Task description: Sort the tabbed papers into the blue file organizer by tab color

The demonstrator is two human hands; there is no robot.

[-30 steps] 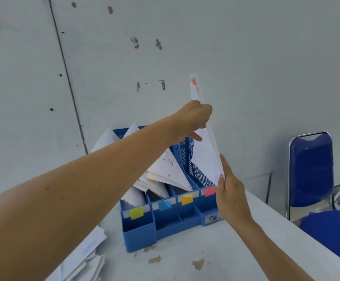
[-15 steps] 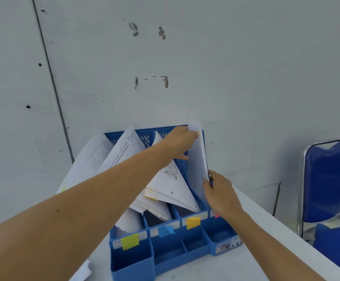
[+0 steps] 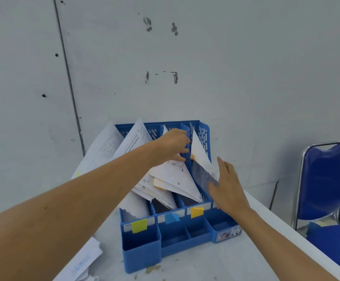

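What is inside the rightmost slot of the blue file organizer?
A white paper stands tilted inside that slot of the blue file organizer. The right hand covers the slot's lower front, so its bottom and any further sheets are hidden.

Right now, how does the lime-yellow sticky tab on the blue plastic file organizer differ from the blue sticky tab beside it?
The lime-yellow sticky tab sits leftmost, flat and square; the blue sticky tab sits second from left, crumpled. Both sit on white label strips.

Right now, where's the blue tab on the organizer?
Head view: blue tab sits second from left on the organizer's front, between lime tab and yellow tab.
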